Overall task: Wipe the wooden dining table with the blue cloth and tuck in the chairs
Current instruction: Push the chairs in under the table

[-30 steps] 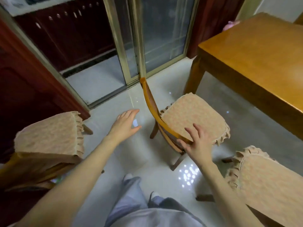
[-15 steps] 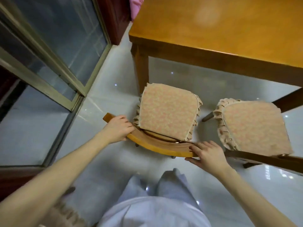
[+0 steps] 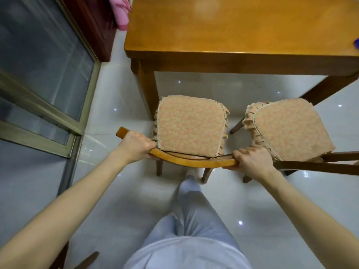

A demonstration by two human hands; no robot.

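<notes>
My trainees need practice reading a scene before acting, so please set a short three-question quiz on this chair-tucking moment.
1. True or false: the left hand and right hand both grip the curved back rail of one chair.
2. That chair's cushion lies: A) on top of the wooden table; B) short of the table, with floor showing between; C) upside down on the floor.
3. On which side of the held chair, as the person sees it, stands the other cushioned chair?
Key: 1 true; 2 B; 3 right.
</notes>
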